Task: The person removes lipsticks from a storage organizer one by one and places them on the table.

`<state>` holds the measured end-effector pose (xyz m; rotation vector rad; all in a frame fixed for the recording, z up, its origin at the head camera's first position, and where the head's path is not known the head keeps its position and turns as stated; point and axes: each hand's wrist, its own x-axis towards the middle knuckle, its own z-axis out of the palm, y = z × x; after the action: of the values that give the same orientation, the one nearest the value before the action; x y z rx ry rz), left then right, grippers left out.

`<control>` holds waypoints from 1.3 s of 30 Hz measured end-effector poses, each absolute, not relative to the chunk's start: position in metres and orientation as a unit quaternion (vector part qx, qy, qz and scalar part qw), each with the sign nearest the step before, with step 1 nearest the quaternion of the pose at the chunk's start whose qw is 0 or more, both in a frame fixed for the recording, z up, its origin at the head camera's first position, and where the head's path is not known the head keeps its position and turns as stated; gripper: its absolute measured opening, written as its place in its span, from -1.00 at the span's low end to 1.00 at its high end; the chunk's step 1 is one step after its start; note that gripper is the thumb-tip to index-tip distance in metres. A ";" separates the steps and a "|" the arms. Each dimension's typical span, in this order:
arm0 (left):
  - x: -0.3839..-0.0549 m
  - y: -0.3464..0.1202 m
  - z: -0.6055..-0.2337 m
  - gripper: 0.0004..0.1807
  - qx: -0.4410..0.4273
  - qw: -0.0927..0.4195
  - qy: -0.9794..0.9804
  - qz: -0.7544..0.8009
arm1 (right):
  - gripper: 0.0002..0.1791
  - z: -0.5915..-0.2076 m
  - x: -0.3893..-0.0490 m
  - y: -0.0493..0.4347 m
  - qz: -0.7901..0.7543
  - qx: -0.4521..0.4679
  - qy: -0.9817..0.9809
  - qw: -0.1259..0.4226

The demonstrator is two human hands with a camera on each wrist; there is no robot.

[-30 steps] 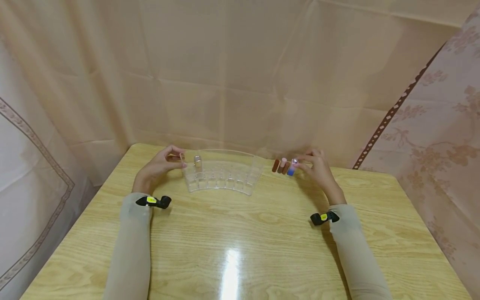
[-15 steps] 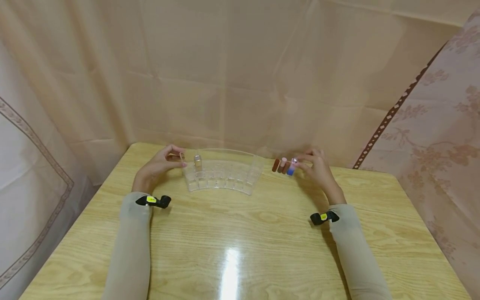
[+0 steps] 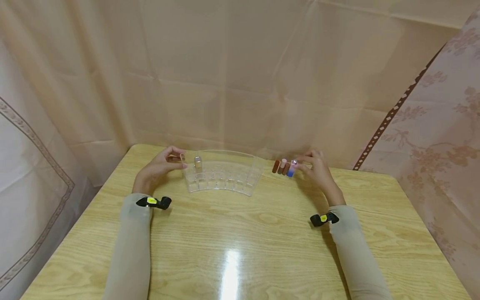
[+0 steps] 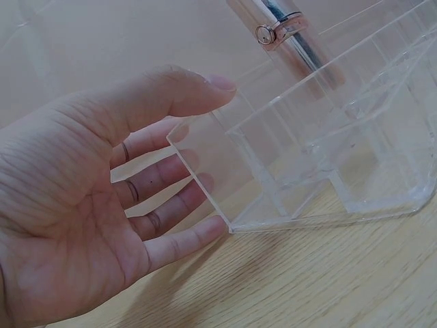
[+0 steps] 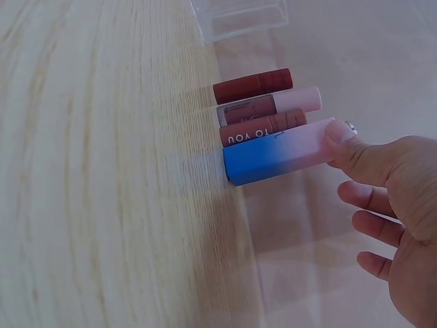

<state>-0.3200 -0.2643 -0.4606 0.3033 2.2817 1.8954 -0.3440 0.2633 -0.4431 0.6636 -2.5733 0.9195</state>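
A clear acrylic lipstick organizer [image 3: 221, 189] with a curved, divided front stands near the table's back edge. My left hand [image 3: 155, 166] holds its left end wall, thumb on the near side and fingers behind, seen through the plastic. One shiny silver-and-rose-gold lipstick [image 4: 290, 41] stands upright in the organizer's left part. Right of the organizer, my right hand [image 3: 318, 168] pinches the top of a square blue-to-pink lipstick [image 5: 280, 152], which stands upright. Lined up beside it are a dark red tube [image 5: 252, 85], a pink-capped lip gloss [image 5: 298, 100] and a brownish-red tube [image 5: 263, 130] with lettering.
The wooden table [image 3: 225, 233] spreads out in front of both arms, with a bright light reflection on it. A beige curtain [image 3: 225, 83] hangs right behind its back edge. Patterned cloth [image 3: 442, 146] hangs at the right.
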 end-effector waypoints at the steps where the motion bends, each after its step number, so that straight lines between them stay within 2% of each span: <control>1: -0.320 -0.265 -0.461 -0.50 0.101 0.081 0.763 0.634 | -0.77 -0.443 -0.344 0.263 0.322 0.233 -0.903 0.165; 39: -0.319 -0.263 -0.461 -0.40 0.087 0.090 0.751 0.648 | -0.71 -0.446 -0.341 0.264 0.282 0.238 -0.909 0.192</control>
<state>-0.3190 -0.2626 -0.4613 0.2591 2.2339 1.9280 -0.3410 0.2643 -0.4456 0.6691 -2.5528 0.7909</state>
